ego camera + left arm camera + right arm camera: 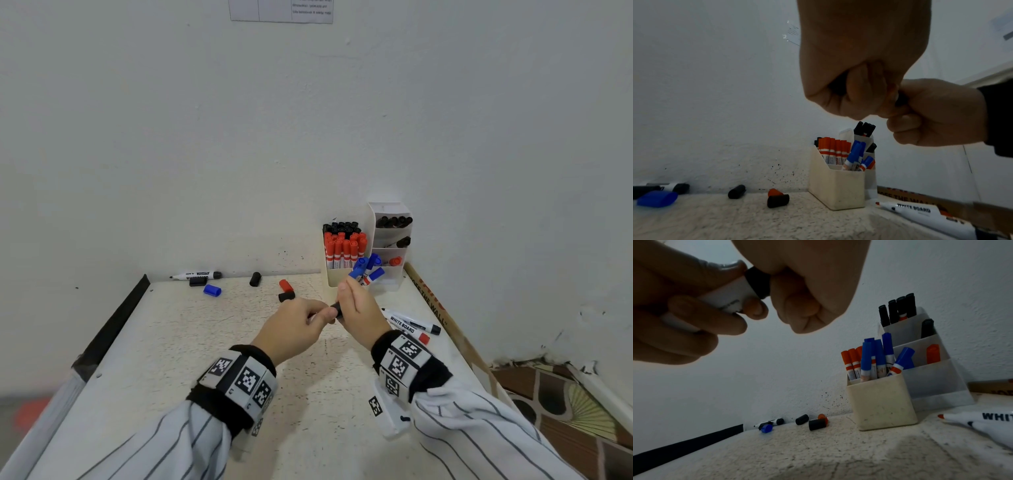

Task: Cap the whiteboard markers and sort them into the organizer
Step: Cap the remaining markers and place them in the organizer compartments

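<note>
Both hands meet above the middle of the table point(239, 342) on one whiteboard marker. My left hand point(318, 317) grips the white barrel point(729, 300). My right hand point(346, 298) pinches the black cap point(758, 283), which sits against the barrel's end; only a sliver of the cap point(337, 308) shows in the head view. Behind the hands, the cream organizer box point(337, 279) holds black, red and blue capped markers. The white tiered organizer point(390, 240) beside it holds several black markers and a red one.
An uncapped black marker point(198, 275) lies by the back wall. Loose caps lie nearby: blue point(212, 291), black point(255, 279), red point(285, 285), black point(286, 296). Two uncapped markers point(411, 322) lie at the right, beside a cardboard strip point(431, 308).
</note>
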`<state>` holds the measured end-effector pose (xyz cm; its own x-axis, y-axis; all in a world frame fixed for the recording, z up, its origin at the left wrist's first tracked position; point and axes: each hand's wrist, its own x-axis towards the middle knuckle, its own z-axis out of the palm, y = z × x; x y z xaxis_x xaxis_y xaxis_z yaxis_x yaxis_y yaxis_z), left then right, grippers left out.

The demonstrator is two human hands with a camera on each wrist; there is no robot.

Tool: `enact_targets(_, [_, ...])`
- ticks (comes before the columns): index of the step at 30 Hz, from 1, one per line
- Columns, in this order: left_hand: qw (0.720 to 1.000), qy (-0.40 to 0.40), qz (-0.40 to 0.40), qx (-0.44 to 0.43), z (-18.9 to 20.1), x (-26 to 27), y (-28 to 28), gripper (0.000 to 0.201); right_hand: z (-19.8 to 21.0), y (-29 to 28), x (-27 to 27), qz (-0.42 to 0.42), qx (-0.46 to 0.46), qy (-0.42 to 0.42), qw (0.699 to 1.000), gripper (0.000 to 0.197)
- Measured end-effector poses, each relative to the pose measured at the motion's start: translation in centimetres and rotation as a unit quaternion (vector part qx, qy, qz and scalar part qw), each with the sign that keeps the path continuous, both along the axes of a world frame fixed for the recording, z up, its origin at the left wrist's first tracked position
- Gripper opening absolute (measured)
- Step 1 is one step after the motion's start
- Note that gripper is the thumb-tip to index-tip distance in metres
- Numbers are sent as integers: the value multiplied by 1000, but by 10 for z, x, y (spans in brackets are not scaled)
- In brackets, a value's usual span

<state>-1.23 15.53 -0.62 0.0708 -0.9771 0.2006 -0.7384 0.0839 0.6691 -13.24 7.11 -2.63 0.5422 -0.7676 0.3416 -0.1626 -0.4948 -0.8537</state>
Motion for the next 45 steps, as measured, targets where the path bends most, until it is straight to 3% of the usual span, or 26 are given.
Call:
enact_targets(6, [999,20,30,-39,-19,-8,-12,24,5,-11,-7,15,-22,45,999,29])
enact_targets(10, [997,68,28,-22,-23,-19,-28,22,13,-29,-25,29,-49,126,990,20])
enact_targets(12, [999,24,40,-16,-27,-28,-39,21,22,-38,-40,18,-58,145,988,16])
enact_targets(14, [996,-31,85,15,-34,-41,-48,41,32,-48,-57,-20,-64,136,988,9])
enact_targets(17, [992,-17,118,42,-44,-65,-59,53,44,-67,-82,-115,-58,84,988,13])
enact_targets(20, [987,-75,38,140,-56,-85,-71,47,53,-86,-100,-208,-103,53,971,23])
enact_targets(23, [959,-160,-64,223,-64,-99,-81,49,55,-105,-107,-241,-153,33,958,20])
enact_targets(28, [946,-213,-129,207,-69,-109,-93,46,45,-126,-101,-249,-271,32,929,17])
enact_targets(34, [939,-258,-139,180,-70,-102,-100,42,31,-154,-89,-216,-322,60,920,22])
enact_targets(39, [927,-314,-86,188,-70,-96,-101,38,26,-168,-78,-196,-339,82,917,20])
enact_targets(45, [944,-220,6,246,-65,-88,-102,39,17,-174,-66,-202,-288,124,928,13])
